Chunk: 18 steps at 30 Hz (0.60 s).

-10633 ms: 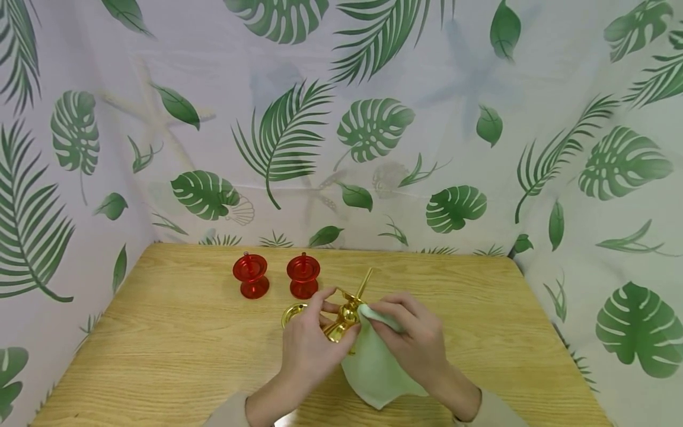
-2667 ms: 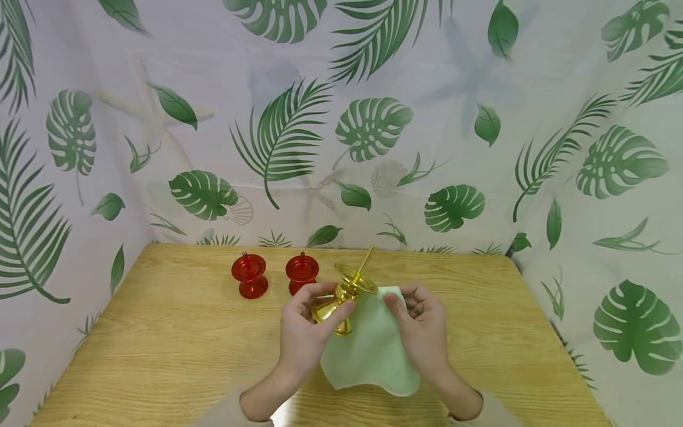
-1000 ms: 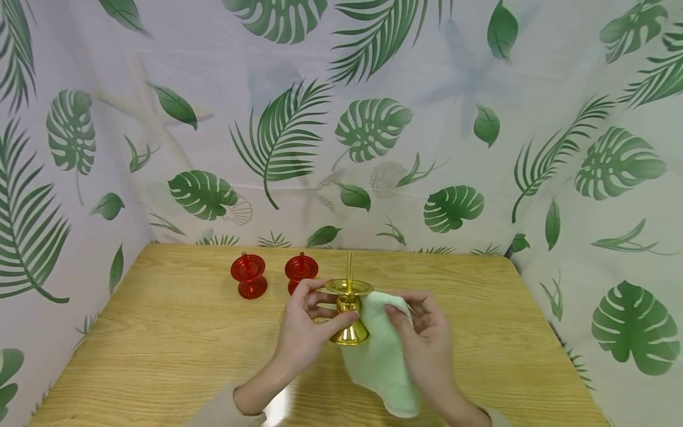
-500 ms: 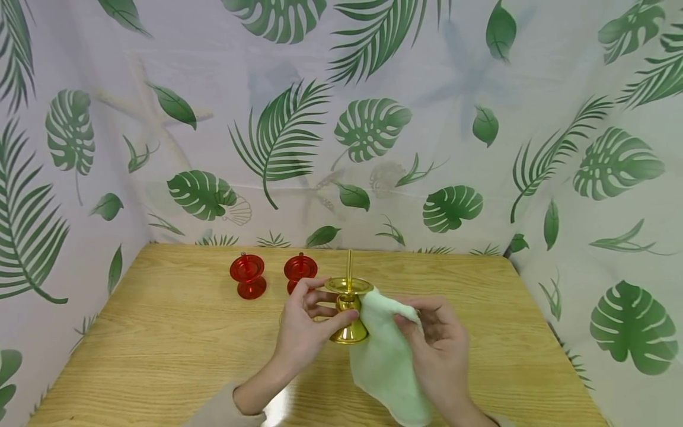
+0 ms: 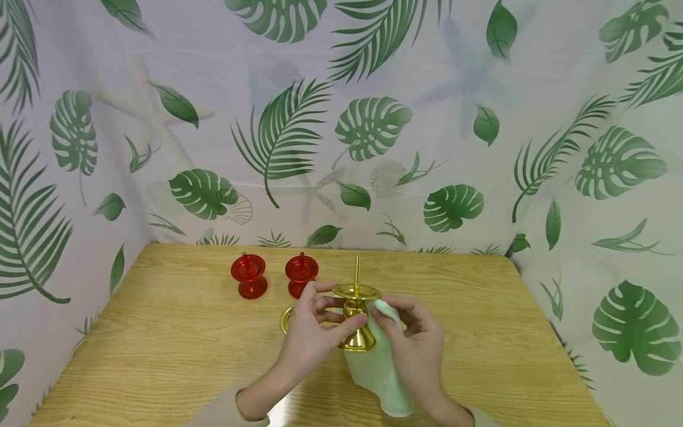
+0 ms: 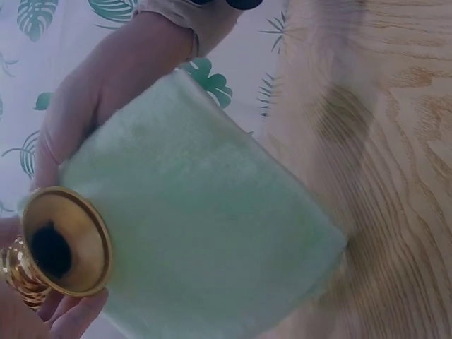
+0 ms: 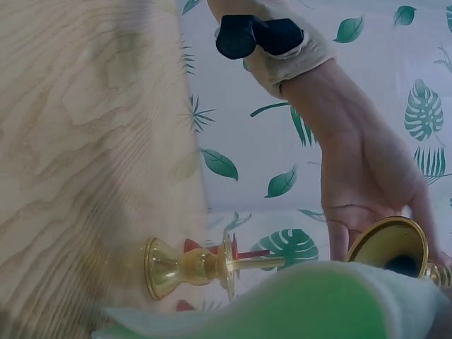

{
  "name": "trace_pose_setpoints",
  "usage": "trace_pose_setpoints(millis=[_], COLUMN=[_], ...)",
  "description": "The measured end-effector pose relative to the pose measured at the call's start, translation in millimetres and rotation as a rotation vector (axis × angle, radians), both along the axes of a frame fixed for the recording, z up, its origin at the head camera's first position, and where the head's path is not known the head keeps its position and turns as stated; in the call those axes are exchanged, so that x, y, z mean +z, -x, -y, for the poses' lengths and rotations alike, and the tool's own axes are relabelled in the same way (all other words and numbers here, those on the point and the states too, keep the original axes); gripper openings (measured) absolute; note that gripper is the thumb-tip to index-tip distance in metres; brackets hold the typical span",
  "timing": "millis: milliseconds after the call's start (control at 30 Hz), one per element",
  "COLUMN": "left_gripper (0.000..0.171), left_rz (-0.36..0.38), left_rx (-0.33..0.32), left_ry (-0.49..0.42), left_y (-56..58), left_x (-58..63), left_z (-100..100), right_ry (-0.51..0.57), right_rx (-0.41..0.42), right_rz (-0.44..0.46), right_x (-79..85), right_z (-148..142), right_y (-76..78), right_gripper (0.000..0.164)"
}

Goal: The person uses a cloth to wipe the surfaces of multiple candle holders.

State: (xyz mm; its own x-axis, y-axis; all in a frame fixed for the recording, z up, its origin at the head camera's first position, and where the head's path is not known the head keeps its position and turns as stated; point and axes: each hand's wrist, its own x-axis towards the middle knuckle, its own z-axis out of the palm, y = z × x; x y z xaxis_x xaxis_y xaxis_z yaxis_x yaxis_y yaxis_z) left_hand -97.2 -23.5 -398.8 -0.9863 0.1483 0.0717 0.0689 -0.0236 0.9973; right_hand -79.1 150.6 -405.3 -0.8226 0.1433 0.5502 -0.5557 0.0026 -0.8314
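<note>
My left hand point(image 5: 309, 338) grips a shiny gold candlestick point(image 5: 358, 341) round its waist, thumb in front and fingers behind. It is upright, its spike pointing up from the round dish. Beside it, my right hand point(image 5: 418, 341) pinches a pale green cloth point(image 5: 373, 373) just under the dish, and the rest hangs down toward the tabletop. The left wrist view shows the hollow underside of the gold base point(image 6: 67, 240) with the cloth point(image 6: 212, 205) spread alongside. Behind my left hand stands a second gold candlestick point(image 7: 187, 268), mostly hidden in the head view.
Two red candlesticks, one at the left point(image 5: 249, 279) and one nearer the middle point(image 5: 302, 273), stand toward the back of the wooden table point(image 5: 187, 356). Leaf-printed white sheets point(image 5: 373, 196) enclose the table at the back and sides.
The gold candlestick, tilted a few seconds ago, is now upright and has shifted slightly right. My right hand, which had drawn the cloth outward, has come back left against the candlestick.
</note>
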Motion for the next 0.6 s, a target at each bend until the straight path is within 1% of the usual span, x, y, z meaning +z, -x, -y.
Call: trace_pose_setpoints(millis=[100, 200, 333, 400, 467, 600], left_gripper=[0.055, 0.057, 0.063, 0.064, 0.064, 0.064], left_rz=[0.013, 0.034, 0.067, 0.079, 0.089, 0.084], left_rx=[-0.04, -0.057, -0.084, -0.103, -0.123, -0.133], left_ry=[-0.009, -0.029, -0.028, -0.021, -0.022, -0.024], left_y=[-2.9, -3.7, -1.9, -0.7, 0.0, -0.4], left_x=[1.8, 3.2, 3.4, 3.0, 2.6, 2.5], left_z=[0.5, 1.5, 1.5, 1.6, 1.7, 2.8], right_ry=[-0.009, -0.026, -0.02, -0.007, -0.005, -0.005], right_rx=[-0.049, -0.082, -0.068, -0.049, -0.035, -0.003], right_rz=[0.074, 0.13, 0.182, 0.193, 0.185, 0.126], right_x=[-1.0, -1.0, -0.3, -0.2, -0.8, -3.2], right_z=[-2.2, -4.6, -6.2, -6.0, -5.8, -6.2], right_y=[0.9, 0.9, -0.4, -1.4, -2.4, -4.4], right_gripper=[0.016, 0.016, 0.016, 0.016, 0.017, 0.016])
